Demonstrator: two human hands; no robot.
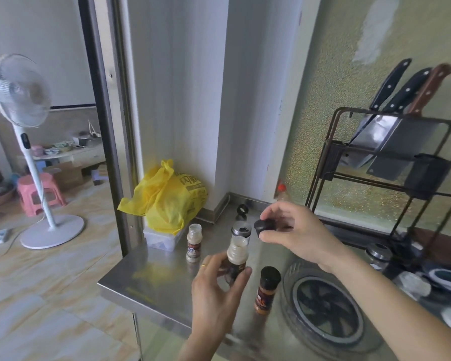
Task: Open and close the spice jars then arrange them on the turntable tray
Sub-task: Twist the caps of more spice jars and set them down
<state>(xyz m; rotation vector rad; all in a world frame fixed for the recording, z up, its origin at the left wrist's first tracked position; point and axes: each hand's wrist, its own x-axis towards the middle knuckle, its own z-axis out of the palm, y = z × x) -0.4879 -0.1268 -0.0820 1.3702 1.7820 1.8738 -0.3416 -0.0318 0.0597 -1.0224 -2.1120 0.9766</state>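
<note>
My left hand [216, 290] holds a spice jar [236, 257] upright above the steel counter; its white threaded neck is uncovered. My right hand [294, 230] pinches the jar's black cap [263, 227] a little above and to the right of the neck. A second jar [194, 243] without a cap stands on the counter to the left. A jar with a black cap and orange spice [266, 290] stands to the right. Behind the held jar stands a glass shaker with a metal lid [241, 229]. The round clear turntable tray [326, 308] lies at the right.
A yellow plastic bag [167, 196] rests on a clear box at the counter's back left. A black rack with knives [391, 152] stands at the back right. The counter edge [120, 290] drops off at the left to a tiled floor with a white fan [24, 100].
</note>
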